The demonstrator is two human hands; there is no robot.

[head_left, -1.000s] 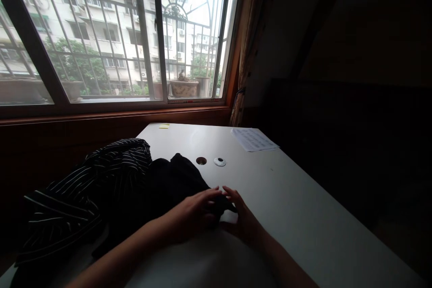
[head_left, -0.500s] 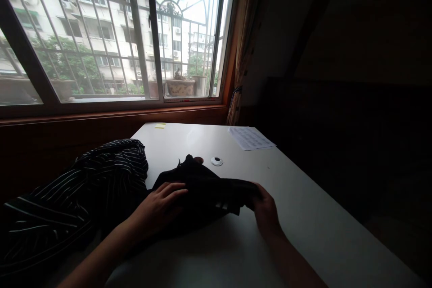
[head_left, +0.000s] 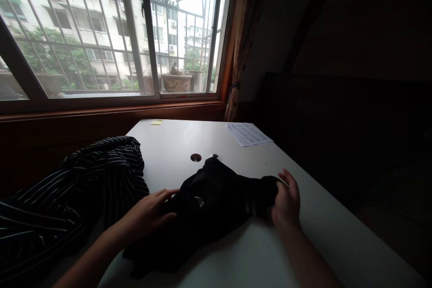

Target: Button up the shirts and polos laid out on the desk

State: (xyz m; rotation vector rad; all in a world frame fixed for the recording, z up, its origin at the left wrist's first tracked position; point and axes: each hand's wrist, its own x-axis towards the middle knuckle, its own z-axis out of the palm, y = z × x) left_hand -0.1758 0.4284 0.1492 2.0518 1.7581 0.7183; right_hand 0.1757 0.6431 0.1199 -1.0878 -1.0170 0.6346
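Note:
A black garment (head_left: 216,202) lies spread across the middle of the white table (head_left: 236,261). My left hand (head_left: 148,213) rests flat on the garment's left part, fingers stretched out. My right hand (head_left: 286,202) grips the garment's right end, fingers curled round the cloth. A dark garment with thin white stripes (head_left: 74,184) lies heaped to the left, partly off the table's edge.
A round cable hole (head_left: 195,157) sits just beyond the black garment, with its white cap half hidden behind the cloth. A printed sheet (head_left: 248,134) lies at the far right corner, a yellow sticky note (head_left: 155,122) at the far edge. A barred window (head_left: 111,31) and curtain stand behind.
My right hand has pulled the black garment to the right, away from the striped one, and it now lies wider. My left hand stayed on its left part. The view shifted slightly right.

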